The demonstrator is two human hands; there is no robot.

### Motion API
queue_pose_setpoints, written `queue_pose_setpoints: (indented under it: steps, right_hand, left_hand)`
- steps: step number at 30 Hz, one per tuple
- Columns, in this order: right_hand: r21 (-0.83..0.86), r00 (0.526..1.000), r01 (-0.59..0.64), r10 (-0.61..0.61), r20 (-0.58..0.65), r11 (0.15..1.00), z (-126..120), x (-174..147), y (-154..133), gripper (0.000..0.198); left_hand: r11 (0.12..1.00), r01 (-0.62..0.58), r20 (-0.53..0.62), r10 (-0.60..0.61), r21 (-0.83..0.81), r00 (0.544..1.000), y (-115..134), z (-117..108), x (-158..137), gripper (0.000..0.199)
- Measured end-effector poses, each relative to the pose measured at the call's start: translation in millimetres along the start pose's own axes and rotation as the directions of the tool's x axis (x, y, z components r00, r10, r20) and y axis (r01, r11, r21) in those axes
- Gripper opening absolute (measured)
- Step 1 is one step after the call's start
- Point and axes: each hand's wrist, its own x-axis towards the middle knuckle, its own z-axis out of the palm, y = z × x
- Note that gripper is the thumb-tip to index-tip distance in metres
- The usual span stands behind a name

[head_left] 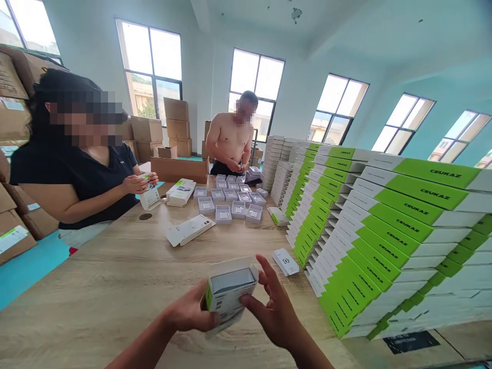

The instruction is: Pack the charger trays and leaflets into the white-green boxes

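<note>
The left hand (194,307) holds a small white and green box (230,303) low in the middle of the frame, above the table (115,292). The thumb is on the front. The top of the box is open, with a white flap (229,265) standing up at the back. Something grey (234,281) sits inside, near the top. The right hand (272,305) is spread loosely at the right side of the box. Its thumb touches the front, and its pointing finger sticks up by the flap.

A little pile of white cards (285,261) lies just right of the hands. Big, tall stacks of white and green boxes (392,225) fill the right side. A white carton (190,229) lies near the middle of the frame. Behind it are lots of pale little trays (223,214) and a pile of flat cartons (180,192).

On the left, a person in a dark top (92,179) holds another white box (149,197). One more person (232,138) stands behind the trays, looking down.
</note>
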Motion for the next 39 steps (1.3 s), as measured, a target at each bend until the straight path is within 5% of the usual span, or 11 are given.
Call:
queue_pose_setpoints:
  steps: [3, 5, 7, 15, 20, 25, 33, 37, 39]
  right_hand:
    - [0.004, 0.988, 0.05, -0.049, -0.146, 0.999, 3, -11, 5, 0.067]
    - [-0.05, 0.978, 0.096, -0.103, -0.179, 0.994, 1, -17, 5, 0.057]
    - [-0.132, 0.973, 0.147, -0.168, -0.16, 0.98, -3, -22, 4, 0.048]
    - [-0.242, 0.942, 0.323, -0.335, -0.011, 0.915, -19, -38, -13, 0.039]
    - [-0.223, 0.923, 0.383, -0.379, 0.064, 0.896, -15, -72, -16, 0.05]
    - [-0.17, 0.932, 0.361, -0.355, 0.069, 0.917, -11, -86, -14, 0.047]
    - [-0.123, 0.897, 0.439, -0.427, 0.114, 0.89, -27, -68, -35, 0.051]
    - [-0.212, 0.915, 0.388, -0.348, 0.204, 0.897, -29, -59, -56, 0.009]
    - [-0.191, 0.938, 0.319, -0.281, 0.201, 0.928, -25, -56, -65, 0.011]
  left_hand:
    - [0.949, 0.053, -0.186, -0.115, -0.31, 0.976, 6, 18, -6, 0.066]
    - [0.96, 0.027, -0.376, -0.135, -0.279, 0.917, 4, 30, -17, 0.059]
    - [0.982, 0.025, -0.444, -0.106, -0.186, 0.889, -2, 39, -29, 0.053]
    - [0.99, 0.035, -0.362, 0.017, 0.136, 0.932, 11, 39, -60, 0.039]
    - [0.895, 0.062, -0.315, 0.09, 0.442, 0.945, 19, 52, -94, 0.043]
    - [0.86, -0.032, -0.252, 0.185, 0.51, 0.95, 17, 62, -103, 0.041]
    - [0.739, -0.212, -0.198, 0.425, 0.64, 0.883, 37, 65, -88, 0.03]
    - [0.749, -0.153, -0.201, 0.358, 0.645, 0.912, 50, 69, -91, 0.014]
    - [0.797, -0.023, -0.283, 0.242, 0.604, 0.928, 59, 73, -91, 0.008]
